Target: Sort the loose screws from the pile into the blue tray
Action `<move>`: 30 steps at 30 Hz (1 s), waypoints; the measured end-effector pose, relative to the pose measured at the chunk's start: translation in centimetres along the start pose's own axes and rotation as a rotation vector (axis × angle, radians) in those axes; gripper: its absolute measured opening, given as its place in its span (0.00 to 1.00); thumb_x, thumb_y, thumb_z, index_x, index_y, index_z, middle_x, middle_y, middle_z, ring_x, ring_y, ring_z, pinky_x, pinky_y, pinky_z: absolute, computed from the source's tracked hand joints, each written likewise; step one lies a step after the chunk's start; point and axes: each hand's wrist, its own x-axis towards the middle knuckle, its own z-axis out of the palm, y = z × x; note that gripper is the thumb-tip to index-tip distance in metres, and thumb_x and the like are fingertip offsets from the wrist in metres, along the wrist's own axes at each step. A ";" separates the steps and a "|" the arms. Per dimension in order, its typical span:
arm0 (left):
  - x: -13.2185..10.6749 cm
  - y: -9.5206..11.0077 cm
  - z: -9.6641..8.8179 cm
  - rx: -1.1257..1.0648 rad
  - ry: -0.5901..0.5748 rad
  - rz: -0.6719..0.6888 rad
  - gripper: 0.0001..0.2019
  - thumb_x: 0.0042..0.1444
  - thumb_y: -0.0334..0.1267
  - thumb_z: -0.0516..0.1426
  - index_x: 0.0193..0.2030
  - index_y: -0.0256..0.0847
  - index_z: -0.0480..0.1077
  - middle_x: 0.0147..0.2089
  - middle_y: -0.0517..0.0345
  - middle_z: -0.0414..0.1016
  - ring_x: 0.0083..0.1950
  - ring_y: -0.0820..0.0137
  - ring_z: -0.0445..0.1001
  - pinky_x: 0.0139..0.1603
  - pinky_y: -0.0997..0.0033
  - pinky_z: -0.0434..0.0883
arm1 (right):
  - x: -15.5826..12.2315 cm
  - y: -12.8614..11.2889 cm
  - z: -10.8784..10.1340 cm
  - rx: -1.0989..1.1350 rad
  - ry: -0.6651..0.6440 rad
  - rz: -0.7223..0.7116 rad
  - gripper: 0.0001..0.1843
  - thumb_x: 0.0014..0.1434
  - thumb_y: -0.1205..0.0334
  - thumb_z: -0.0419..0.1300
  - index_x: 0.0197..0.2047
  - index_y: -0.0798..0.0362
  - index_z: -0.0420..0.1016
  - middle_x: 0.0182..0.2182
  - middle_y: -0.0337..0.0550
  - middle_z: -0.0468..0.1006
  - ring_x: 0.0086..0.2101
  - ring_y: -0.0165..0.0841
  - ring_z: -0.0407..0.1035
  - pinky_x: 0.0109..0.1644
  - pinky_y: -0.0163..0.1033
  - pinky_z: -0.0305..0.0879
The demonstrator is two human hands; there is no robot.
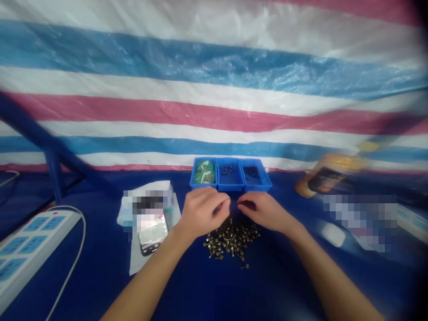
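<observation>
Head view: a heap of small, brass-toned, screw-like pieces [232,243] lies on the dark blue table [267,290], just on the near side of both hands and roughly centred between them. With the heap as the clock's centre, the left hand [203,210] is between ten and eleven, the right hand [263,208] between one and two. Their curled fingertips face each other across a narrow gap, thumbs bent in toward the fingers (whether either pinches a piece, I cannot tell). A stray piece [245,266] lies at five o'clock, just off the heap. At twelve, beyond the hands, sit three blue bins [230,187]; the left one holds a green packet [204,173], the middle one a few slender pieces [228,170]. A phone [153,236] lies at nine, a blurred bottle [326,178] at two.
</observation>
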 end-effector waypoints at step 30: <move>-1.8 -0.2 1.8 -0.032 -0.232 -0.313 0.09 0.65 0.36 0.52 0.42 0.44 0.74 0.35 0.59 0.76 0.35 0.71 0.73 0.38 0.71 0.68 | -1.3 1.6 2.7 -0.205 -0.109 0.144 0.11 0.64 0.63 0.58 0.45 0.47 0.81 0.39 0.43 0.78 0.40 0.35 0.73 0.46 0.37 0.64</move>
